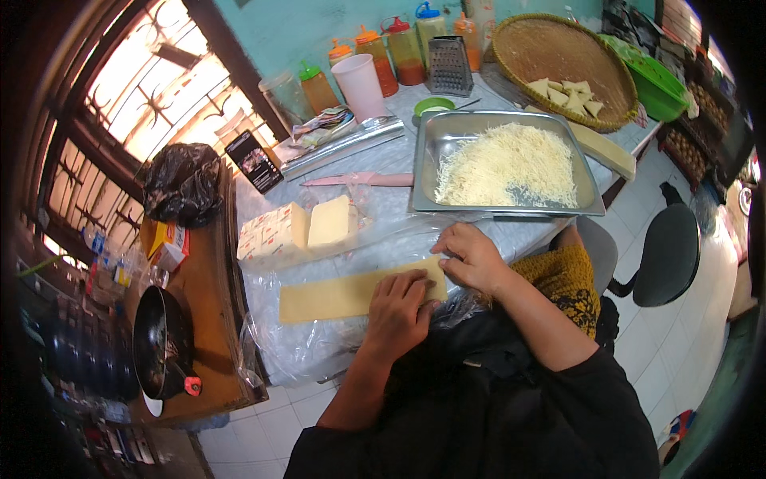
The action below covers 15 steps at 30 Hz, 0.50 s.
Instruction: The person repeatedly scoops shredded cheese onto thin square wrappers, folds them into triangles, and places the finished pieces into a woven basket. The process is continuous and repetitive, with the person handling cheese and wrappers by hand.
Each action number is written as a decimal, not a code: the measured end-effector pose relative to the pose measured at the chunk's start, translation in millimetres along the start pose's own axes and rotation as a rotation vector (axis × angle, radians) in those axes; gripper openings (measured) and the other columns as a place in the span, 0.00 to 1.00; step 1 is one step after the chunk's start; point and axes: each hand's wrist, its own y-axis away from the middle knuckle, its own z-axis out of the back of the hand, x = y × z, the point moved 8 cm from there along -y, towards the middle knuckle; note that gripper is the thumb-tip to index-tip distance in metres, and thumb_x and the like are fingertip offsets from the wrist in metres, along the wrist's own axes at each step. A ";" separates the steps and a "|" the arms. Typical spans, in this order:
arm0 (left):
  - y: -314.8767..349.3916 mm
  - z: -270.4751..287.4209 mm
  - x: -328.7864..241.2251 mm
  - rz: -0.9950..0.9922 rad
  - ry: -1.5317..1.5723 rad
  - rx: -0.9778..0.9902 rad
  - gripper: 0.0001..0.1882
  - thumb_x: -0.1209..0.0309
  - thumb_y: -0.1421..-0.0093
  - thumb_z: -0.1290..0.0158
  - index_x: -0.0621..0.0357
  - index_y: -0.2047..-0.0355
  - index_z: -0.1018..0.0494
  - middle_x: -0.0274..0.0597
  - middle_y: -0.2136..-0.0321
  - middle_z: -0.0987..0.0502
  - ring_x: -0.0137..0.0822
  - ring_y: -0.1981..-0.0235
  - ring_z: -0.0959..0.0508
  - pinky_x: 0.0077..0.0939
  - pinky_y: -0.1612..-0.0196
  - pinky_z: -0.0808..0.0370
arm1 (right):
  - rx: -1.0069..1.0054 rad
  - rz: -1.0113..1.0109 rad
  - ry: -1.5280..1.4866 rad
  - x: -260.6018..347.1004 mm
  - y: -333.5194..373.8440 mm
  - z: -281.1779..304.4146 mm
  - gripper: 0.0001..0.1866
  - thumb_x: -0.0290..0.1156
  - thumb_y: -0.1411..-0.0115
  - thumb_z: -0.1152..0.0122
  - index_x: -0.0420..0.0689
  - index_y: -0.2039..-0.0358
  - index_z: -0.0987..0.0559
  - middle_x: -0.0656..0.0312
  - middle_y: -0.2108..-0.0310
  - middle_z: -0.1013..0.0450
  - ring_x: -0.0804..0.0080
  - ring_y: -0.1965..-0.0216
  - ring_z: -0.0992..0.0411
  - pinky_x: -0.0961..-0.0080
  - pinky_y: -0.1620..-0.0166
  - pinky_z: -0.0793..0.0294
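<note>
A long, pale yellow strip of dough [323, 299] lies flat on clear plastic at the table's near side. My left hand [399, 306] rests on it towards the right end, fingers stretched out and lying flat. At that right end my right hand [472, 257] is closed, thumb and fingers pinching the dough's far edge. Just beyond my right hand stands a steel tray [588, 172] with a heap of grated cheese [503, 164]. Past the dough's left part sit a block of cheese [332, 221] and a wrapped block [274, 232].
A pink knife [359, 180] lies beyond the blocks, near a foil roll [343, 148] and a phone [253, 162]. Sauce bottles [407, 56] and a grater [450, 65] line the wall. A woven tray [550, 44] holds folded triangles [570, 97]. A frying pan [162, 342] stands left.
</note>
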 end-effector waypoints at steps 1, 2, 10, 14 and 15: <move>1.6 0.7 0.9 0.008 0.006 -0.014 0.13 0.72 0.53 0.42 0.60 0.65 0.27 0.44 0.59 0.26 0.46 0.58 0.28 0.38 0.53 0.33 | 0.017 0.018 0.044 4.7 0.1 -0.5 0.10 0.29 0.54 0.43 0.44 0.69 0.24 0.56 0.66 0.32 0.54 0.60 0.33 0.64 0.56 0.33; 3.0 1.6 0.5 0.001 0.018 -0.031 0.14 0.72 0.53 0.42 0.60 0.65 0.27 0.44 0.59 0.27 0.47 0.58 0.28 0.38 0.53 0.33 | 0.022 0.016 0.066 7.5 -0.3 -0.4 0.10 0.28 0.55 0.42 0.44 0.68 0.24 0.56 0.66 0.31 0.54 0.60 0.33 0.65 0.56 0.33; 5.7 6.6 1.9 -0.021 0.106 -0.102 0.16 0.72 0.53 0.41 0.60 0.63 0.27 0.46 0.59 0.27 0.47 0.59 0.28 0.38 0.53 0.33 | 0.023 -0.013 0.111 17.8 0.7 -0.2 0.11 0.25 0.57 0.42 0.44 0.69 0.23 0.57 0.65 0.30 0.57 0.60 0.32 0.67 0.57 0.33; 5.5 7.6 2.7 -0.015 0.118 -0.093 0.16 0.72 0.54 0.41 0.60 0.63 0.27 0.46 0.59 0.27 0.47 0.58 0.28 0.38 0.53 0.33 | 0.013 -0.036 0.059 13.9 -0.1 -0.7 0.11 0.24 0.58 0.42 0.43 0.69 0.22 0.58 0.66 0.30 0.58 0.61 0.32 0.70 0.58 0.32; 5.3 7.6 2.9 -0.013 0.119 -0.090 0.16 0.72 0.54 0.41 0.60 0.63 0.27 0.46 0.59 0.27 0.47 0.58 0.28 0.38 0.53 0.33 | 0.018 -0.060 0.040 10.8 -0.8 -1.2 0.12 0.23 0.58 0.42 0.43 0.69 0.22 0.58 0.66 0.30 0.59 0.61 0.32 0.70 0.58 0.32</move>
